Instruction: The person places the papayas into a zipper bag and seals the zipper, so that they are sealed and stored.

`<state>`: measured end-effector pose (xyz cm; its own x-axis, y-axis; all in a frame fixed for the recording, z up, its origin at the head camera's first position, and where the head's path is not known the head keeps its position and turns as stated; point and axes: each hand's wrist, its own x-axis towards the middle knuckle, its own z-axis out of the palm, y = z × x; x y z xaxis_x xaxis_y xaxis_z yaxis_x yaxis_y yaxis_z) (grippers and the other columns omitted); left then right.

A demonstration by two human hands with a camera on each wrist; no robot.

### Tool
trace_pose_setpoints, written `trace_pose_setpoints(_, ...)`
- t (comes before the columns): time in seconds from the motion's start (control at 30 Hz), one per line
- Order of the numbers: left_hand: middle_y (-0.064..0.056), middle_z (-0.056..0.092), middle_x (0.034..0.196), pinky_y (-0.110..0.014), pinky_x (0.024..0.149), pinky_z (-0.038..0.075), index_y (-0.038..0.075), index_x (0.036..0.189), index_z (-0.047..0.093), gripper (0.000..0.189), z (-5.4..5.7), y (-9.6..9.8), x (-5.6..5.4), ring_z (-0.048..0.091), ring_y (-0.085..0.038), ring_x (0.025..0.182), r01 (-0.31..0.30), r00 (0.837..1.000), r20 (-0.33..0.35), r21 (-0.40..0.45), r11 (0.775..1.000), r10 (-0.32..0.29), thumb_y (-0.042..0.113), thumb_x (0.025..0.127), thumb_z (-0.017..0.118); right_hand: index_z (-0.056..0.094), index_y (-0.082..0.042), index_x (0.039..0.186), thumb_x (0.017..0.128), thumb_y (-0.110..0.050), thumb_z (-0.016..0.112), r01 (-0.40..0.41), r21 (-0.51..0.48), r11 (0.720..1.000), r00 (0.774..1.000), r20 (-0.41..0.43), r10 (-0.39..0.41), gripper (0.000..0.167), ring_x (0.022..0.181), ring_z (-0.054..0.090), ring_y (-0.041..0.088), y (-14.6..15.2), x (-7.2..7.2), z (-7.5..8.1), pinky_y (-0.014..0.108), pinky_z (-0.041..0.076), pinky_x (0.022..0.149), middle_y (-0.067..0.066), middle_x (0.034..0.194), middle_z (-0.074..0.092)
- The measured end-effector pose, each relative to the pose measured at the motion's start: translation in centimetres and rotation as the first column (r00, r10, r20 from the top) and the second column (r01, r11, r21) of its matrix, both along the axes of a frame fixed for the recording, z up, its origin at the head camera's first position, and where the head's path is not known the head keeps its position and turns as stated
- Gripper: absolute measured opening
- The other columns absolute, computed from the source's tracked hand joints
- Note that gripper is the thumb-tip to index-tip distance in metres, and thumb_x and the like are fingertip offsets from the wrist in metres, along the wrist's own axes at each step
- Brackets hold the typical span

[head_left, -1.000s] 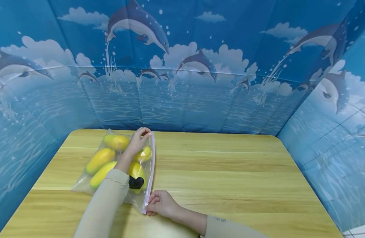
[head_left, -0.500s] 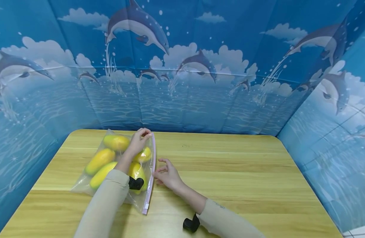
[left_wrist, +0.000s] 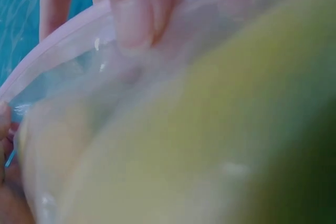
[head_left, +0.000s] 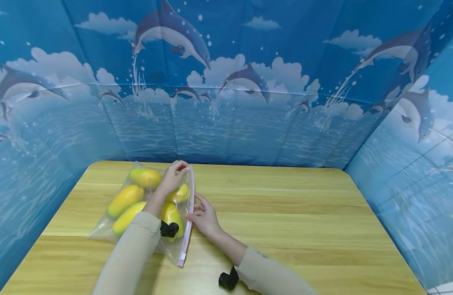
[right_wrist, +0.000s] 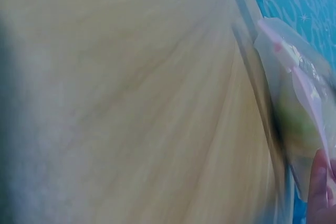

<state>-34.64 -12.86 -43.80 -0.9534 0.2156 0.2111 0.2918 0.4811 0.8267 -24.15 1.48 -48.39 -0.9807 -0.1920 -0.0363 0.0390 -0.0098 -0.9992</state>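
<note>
A clear zip bag (head_left: 102,228) with several yellow mangoes (head_left: 125,200) inside lies flat at the left of the table. Its lilac zip strip (head_left: 185,241) runs along the right side, and a white slider (head_left: 183,256) sits at the near end. My left hand (head_left: 171,178) pinches the strip's far end; in the left wrist view its thumb (left_wrist: 134,22) presses on the plastic. My right hand (head_left: 207,221) pinches the strip near its middle, thumb on top. In the right wrist view, the right fingers (right_wrist: 318,187) touch the strip at the lower right edge.
The wooden table (head_left: 285,225) extends to the right of the bag. A blue curtain with dolphins (head_left: 244,82) hangs behind and at both sides. Black wrist mounts (head_left: 229,278) stick out by the sleeves.
My right hand has left the slider end of the strip, moved away from me along it, and now pinches it near the middle. My left hand has stayed at the far end.
</note>
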Motion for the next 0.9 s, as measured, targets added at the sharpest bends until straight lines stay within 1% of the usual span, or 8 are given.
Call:
trace_pose_setpoints(0.17,-0.018,0.053,0.105,-0.046,0.085,0.045,0.001,0.111,0.056,0.025,0.9,-0.6,0.4,0.050,-0.032,0.099,0.026,1.000,-0.008,-0.085,0.996,-0.027,0.017,0.093,0.050,0.035,-0.006,0.140,0.077,0.006,0.065,-0.013,-0.002,1.000,1.000,-0.001,0.013,0.071,0.072,0.063,0.016,0.1,-0.1,-0.1,0.029,0.056,0.059,0.018,0.102,0.059)
trace_pose_setpoints(0.27,-0.019,0.049,0.116,-0.049,0.089,0.043,0.003,0.123,0.049,0.037,2.3,-1.7,0.8,0.048,-0.037,0.106,0.022,0.999,-0.024,-0.143,0.989,-0.026,0.021,0.091,0.054,0.032,-0.002,0.140,0.077,0.008,0.064,-0.032,-0.017,0.999,0.999,-0.007,0.032,0.071,0.071,0.063,0.017,0.2,0.0,0.2,0.030,0.056,0.060,0.023,0.103,0.058)
trace_pose_setpoints(0.43,-0.020,0.041,0.126,-0.054,0.092,0.038,0.007,0.135,0.038,0.061,4.8,-4.7,2.0,0.039,-0.041,0.115,-0.042,0.999,-0.009,-0.208,0.977,0.041,0.033,0.085,0.062,0.030,0.004,0.139,0.076,0.012,0.061,-0.035,-0.032,0.999,0.999,-0.001,0.035,0.070,0.072,0.062,0.020,0.4,0.5,1.5,0.029,0.056,0.066,0.030,0.105,0.055)
trace_pose_setpoints(0.53,-0.023,0.036,0.130,-0.057,0.093,0.036,0.007,0.140,0.030,0.072,5.5,-7.2,3.0,0.035,-0.043,0.117,-0.069,0.997,0.014,-0.221,0.973,0.074,0.037,0.084,0.063,0.030,0.004,0.139,0.077,0.012,0.060,-0.031,-0.031,0.999,1.000,0.002,0.031,0.069,0.072,0.061,0.019,0.4,0.8,2.0,0.028,0.056,0.068,0.031,0.105,0.055)
trace_pose_setpoints(0.6,-0.024,0.032,0.133,-0.059,0.093,0.034,0.008,0.143,0.025,0.077,5.6,-8.9,3.9,0.032,-0.045,0.119,-0.083,0.995,0.034,-0.214,0.973,0.093,0.038,0.083,0.063,0.030,0.004,0.139,0.077,0.012,0.060,-0.032,-0.035,0.999,0.999,0.003,0.033,0.069,0.072,0.061,0.017,0.4,0.9,2.1,0.028,0.056,0.068,0.031,0.105,0.055)
trace_pose_setpoints(0.7,-0.026,0.026,0.136,-0.062,0.090,0.034,0.011,0.145,0.018,0.082,5.0,-11.6,5.2,0.030,-0.047,0.120,-0.096,0.992,0.059,-0.205,0.974,0.110,0.037,0.083,0.063,0.029,0.004,0.139,0.077,0.012,0.060,-0.037,-0.044,0.998,0.999,-0.002,0.037,0.070,0.071,0.061,0.016,0.4,0.9,2.1,0.030,0.056,0.067,0.031,0.105,0.055)
trace_pose_setpoints(0.8,-0.027,0.023,0.139,-0.065,0.088,0.034,0.012,0.147,0.014,0.084,3.8,-13.9,6.5,0.028,-0.049,0.120,-0.107,0.989,0.081,-0.172,0.979,0.123,0.034,0.083,0.064,0.030,0.004,0.139,0.077,0.012,0.060,-0.031,-0.047,0.998,0.999,0.004,0.032,0.070,0.072,0.062,0.018,0.3,0.9,2.1,0.031,0.056,0.066,0.030,0.105,0.056)
trace_pose_setpoints(0.9,-0.028,0.021,0.140,-0.066,0.088,0.033,0.012,0.147,0.012,0.083,2.3,-15.6,7.6,0.028,-0.051,0.119,-0.129,0.984,0.110,-0.107,0.986,0.141,0.030,0.084,0.063,0.030,0.004,0.138,0.076,0.013,0.060,-0.021,-0.043,0.999,1.000,0.008,0.021,0.069,0.072,0.062,0.021,0.3,0.9,2.2,0.031,0.057,0.065,0.029,0.103,0.056)
